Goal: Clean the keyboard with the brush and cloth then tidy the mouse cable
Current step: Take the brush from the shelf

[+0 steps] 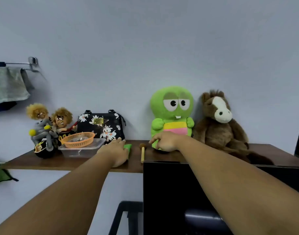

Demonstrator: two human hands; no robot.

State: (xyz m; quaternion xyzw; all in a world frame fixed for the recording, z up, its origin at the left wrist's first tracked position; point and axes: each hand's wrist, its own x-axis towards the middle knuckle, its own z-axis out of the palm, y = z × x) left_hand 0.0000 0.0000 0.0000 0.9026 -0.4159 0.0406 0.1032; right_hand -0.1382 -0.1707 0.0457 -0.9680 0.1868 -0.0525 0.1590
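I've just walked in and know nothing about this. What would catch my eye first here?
Probably the bright green plush toy and the brown plush horse sitting against the wall on the wooden shelf. Next, two bare arms reaching in: the left hand lies on a green cloth, the right hand hovers beside a small wooden brush.

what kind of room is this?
Likely a home room, perhaps a bedroom or study corner. A wooden wall shelf holds plush toys and a floral handbag; a towel hangs on a rail, and a dark monitor stands below.
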